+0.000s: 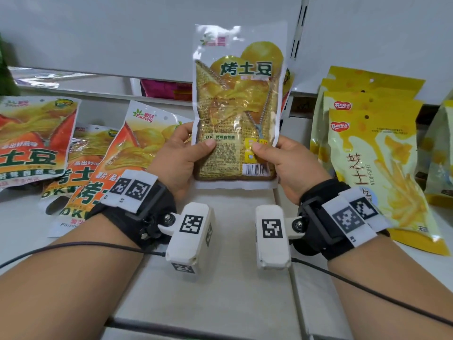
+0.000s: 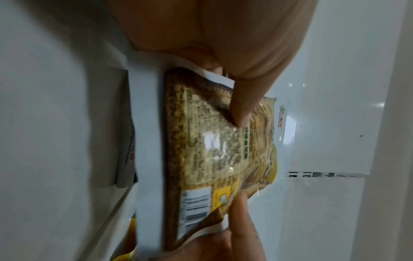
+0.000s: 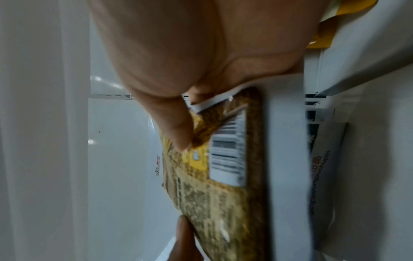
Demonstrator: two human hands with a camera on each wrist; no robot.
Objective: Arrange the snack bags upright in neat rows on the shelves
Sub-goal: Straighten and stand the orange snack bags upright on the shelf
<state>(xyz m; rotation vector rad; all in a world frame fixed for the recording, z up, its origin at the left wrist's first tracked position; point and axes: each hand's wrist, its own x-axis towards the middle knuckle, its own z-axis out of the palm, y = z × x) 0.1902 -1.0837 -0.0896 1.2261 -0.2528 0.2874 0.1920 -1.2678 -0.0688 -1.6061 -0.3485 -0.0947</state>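
Observation:
A yellow-brown potato snack bag (image 1: pixel 237 104) stands upright in the middle of the head view, over the white shelf (image 1: pixel 232 253). My left hand (image 1: pixel 181 153) pinches its lower left corner, thumb on the front. My right hand (image 1: pixel 282 160) pinches the lower right corner near the barcode. The left wrist view shows the bag (image 2: pixel 210 150) with my left thumb pressed on it. In the right wrist view the bag (image 3: pixel 223 176) and its barcode sit under my right thumb.
Three orange potato snack bags (image 1: pixel 34 138) lie slumped and overlapping on the left of the shelf. A row of yellow cheese-stick bags (image 1: pixel 382 168) leans on the right. A pink pack (image 1: pixel 166 88) shows behind. The shelf's back panel (image 1: pixel 122 33) rises behind everything.

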